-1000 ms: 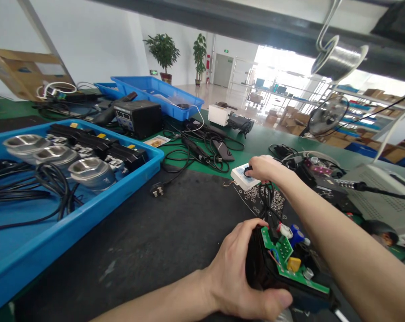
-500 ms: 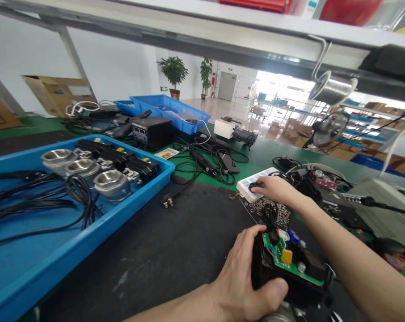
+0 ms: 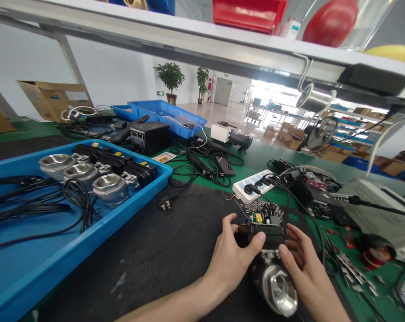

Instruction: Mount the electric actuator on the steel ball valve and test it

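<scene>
Between my hands is an electric valve, its black housing (image 3: 268,235) above a shiny metal valve body (image 3: 279,288) with a hexagonal end facing me. A circuit board with a yellow component (image 3: 258,218) shows at the housing's uncovered top. My left hand (image 3: 231,257) grips the housing's left side, thumb across the front. My right hand (image 3: 305,259) is closed around the right side, its fingers partly hidden behind. Beyond them, a black plug (image 3: 251,188) sits in the white power strip (image 3: 241,195). Many small metal nuts (image 3: 263,207) lie between strip and valve.
At left, a blue tray (image 3: 145,203) carries several valves (image 3: 110,190) and black cables (image 3: 78,197). A loose plug (image 3: 165,203) lies on the black mat (image 3: 175,250). At right are metal tools (image 3: 352,270) and a grey instrument (image 3: 373,210). A shelf (image 3: 202,42) spans overhead.
My right hand has left the plug on the power strip and come back to the valve. The valve has been tilted, so its metal end now faces me and less of the board shows.
</scene>
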### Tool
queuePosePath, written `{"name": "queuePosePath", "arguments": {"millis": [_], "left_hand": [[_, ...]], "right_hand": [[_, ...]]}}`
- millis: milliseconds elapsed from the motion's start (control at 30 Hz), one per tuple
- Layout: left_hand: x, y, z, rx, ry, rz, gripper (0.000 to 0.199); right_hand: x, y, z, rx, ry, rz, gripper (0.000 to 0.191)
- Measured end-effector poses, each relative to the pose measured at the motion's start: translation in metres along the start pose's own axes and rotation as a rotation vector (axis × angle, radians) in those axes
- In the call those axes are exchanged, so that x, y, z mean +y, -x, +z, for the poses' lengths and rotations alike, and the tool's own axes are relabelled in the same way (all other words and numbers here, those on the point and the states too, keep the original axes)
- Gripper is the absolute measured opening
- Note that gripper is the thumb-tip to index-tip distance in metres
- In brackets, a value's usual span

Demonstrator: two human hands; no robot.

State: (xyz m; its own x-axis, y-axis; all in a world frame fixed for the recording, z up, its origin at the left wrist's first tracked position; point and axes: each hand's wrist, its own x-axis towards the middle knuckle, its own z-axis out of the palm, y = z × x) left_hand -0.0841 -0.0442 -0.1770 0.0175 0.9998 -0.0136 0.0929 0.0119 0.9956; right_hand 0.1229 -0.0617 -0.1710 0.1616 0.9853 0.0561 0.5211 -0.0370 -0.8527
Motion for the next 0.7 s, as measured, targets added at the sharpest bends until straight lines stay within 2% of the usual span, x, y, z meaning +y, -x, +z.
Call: {"name": "queuePosePath", "arguments": {"millis": [133,267,333,433,567,700], "left_hand": [[0.01,-0.005,-0.005,0.004,-0.155,-0.034,0.081],[0.017,-0.008,-0.008,0.009,-0.25,-0.027,0.078],[0.018,-0.007,-0.008,0.008,-0.267,-0.006,0.072],[0.019,-0.009,-0.011,0.03,-0.308,0.05,0.054],[0.021,-0.023,-0.031,0.132,-0.367,0.097,0.044],[0.032,-0.058,-0.062,0.265,-0.433,0.111,0.041]], "right_hand": [[-0.004,0.019,0.008,0.04,-0.034,-0.015,0.081],[-0.005,0.032,0.01,-0.055,0.082,-0.041,0.088],[-0.002,0.034,0.012,-0.066,0.132,-0.06,0.084],[-0.003,0.034,0.017,0.0,0.149,-0.067,0.078],[-0.014,0.038,0.025,0.119,0.052,-0.014,0.085],[-0.018,0.039,0.033,0.107,0.033,-0.013,0.088]]}}
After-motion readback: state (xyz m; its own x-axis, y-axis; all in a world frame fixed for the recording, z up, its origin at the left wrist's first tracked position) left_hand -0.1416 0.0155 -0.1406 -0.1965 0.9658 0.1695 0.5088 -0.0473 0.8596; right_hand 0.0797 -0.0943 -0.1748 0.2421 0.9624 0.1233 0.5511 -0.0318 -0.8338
